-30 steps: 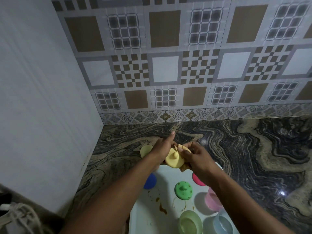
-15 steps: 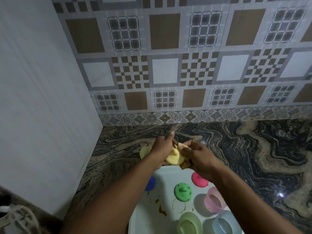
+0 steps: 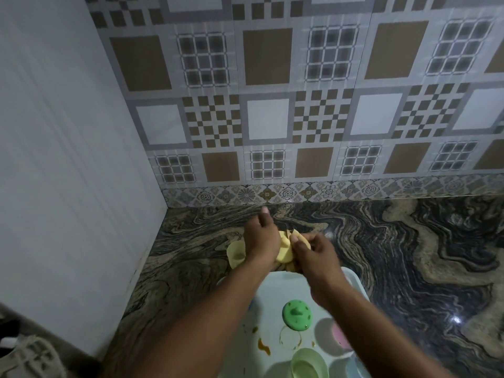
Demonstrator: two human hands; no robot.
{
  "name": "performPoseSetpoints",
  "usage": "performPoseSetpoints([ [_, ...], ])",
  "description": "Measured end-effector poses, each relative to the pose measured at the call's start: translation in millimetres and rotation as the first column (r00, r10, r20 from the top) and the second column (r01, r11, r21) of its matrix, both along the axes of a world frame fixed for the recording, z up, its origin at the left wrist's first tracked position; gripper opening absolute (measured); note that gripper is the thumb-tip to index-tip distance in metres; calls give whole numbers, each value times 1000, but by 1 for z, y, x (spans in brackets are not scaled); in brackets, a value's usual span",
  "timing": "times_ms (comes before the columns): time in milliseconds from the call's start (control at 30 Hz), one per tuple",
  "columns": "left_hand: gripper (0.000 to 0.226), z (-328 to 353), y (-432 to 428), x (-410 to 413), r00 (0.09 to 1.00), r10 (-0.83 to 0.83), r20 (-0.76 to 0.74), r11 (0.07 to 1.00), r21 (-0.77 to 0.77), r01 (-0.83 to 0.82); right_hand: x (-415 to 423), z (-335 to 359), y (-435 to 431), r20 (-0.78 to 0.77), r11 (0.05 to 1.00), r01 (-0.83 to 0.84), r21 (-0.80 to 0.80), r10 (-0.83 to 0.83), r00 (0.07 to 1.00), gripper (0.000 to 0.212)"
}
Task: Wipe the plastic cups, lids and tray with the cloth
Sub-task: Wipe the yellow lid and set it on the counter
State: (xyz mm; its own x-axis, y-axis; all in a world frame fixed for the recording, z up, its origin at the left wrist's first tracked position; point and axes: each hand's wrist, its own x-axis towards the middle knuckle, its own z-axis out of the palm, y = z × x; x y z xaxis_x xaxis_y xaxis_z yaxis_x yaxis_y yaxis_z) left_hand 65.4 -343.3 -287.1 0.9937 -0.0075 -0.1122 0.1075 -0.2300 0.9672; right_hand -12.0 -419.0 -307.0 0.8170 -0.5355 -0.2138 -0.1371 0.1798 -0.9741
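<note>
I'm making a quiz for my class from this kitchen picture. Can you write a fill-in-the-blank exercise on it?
1. Both hands hold a lid of ____ colour.
2. The lid lying on the tray is ____.
3. The yellow cup stands on the ____, off the tray.
4. The tray shows brown ____.

Missing words: yellow; green; counter; stains

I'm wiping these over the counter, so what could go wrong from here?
The yellow lid is pinched between the left hand and right hand above the bare counter, so it could slip and fall. The forearms hang over the stained tray, and could knock the green cup.
</note>
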Motion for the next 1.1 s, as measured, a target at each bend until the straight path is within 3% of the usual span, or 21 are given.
performPoseSetpoints([
  [67, 48, -1, -6, -6, 972, 221, 78, 970, -122, -210, -4, -14, 21, 49, 988, 151, 24, -152, 987, 19],
  [133, 50, -12, -7, -7, 975, 223, 12, 970, -105, -220, -8, -19, 26, 36, 980, 181, 78, -185, 982, 19],
  [200, 55, -18, -1, -1, 977, -53, -206, 993, -114, 29, -9, -11, 12, 12, 991, 97, 88, -98, 995, 16],
  [267, 68, -12, 13, 7, 864, -326, -385, 942, -215, 259, -9, 2, -10, 28, 994, -93, 55, 91, 995, 11],
  [300, 71, -7, 16, 12, 827, -395, -400, 917, -231, 326, -8, 7, -20, 30, 982, -181, 47, 179, 983, 10],
  [367, 67, 5, 17, 15, 857, -412, -308, 910, -95, 403, -8, 15, -25, 30, 962, -267, 49, 266, 964, 10],
  [433, 54, 11, 9, 8, 963, -262, -65, 962, 63, 266, -5, 12, -13, 65, 987, -156, 25, 154, 986, 10],
  [500, 45, 11, -1, -4, 994, -10, 107, 1000, -3, 10, -4, 0, 10, 103, 998, 63, -1, -62, 993, 11],
  [567, 45, -1, -3, -7, 987, 127, 101, 991, -47, -123, -6, -10, 22, 88, 987, 162, 3, -161, 983, 12],
  [633, 52, -16, 3, -2, 992, -40, -117, 998, -45, 35, -7, -9, 14, 41, 995, 90, 39, -92, 995, 12],
  [700, 62, -19, 15, 8, 884, -294, -363, 955, -146, 257, -8, 1, -7, 12, 995, -92, 44, 91, 996, 11],
  [767, 60, -14, 18, 15, 846, -401, -350, 916, -128, 381, -7, 13, -18, 4, 976, -216, 24, 216, 976, 11],
  [800, 55, -9, 15, 15, 898, -354, -260, 934, -48, 354, -6, 16, -16, 7, 978, -208, 21, 208, 978, 11],
  [867, 46, 1, 5, 6, 996, -92, -8, 995, 44, 92, -4, 9, 0, 30, 998, -62, 20, 61, 998, 12],
  [933, 43, 3, -2, -2, 985, 138, 101, 990, -27, -136, -3, -3, 20, 53, 994, 100, 40, -102, 993, 12],
  [967, 42, -1, -2, -3, 982, 164, 88, 986, -43, -161, -3, -7, 24, 48, 988, 139, 68, -142, 989, 13],
  [1033, 46, -13, 1, 1, 997, -28, -73, 999, -27, 26, -3, -1, 14, 16, 989, 96, 113, -99, 995, 12],
  [1100, 54, -16, 12, 10, 937, -251, -244, 966, -116, 229, -4, 11, -6, 1, 991, -67, 116, 68, 998, 10],
])
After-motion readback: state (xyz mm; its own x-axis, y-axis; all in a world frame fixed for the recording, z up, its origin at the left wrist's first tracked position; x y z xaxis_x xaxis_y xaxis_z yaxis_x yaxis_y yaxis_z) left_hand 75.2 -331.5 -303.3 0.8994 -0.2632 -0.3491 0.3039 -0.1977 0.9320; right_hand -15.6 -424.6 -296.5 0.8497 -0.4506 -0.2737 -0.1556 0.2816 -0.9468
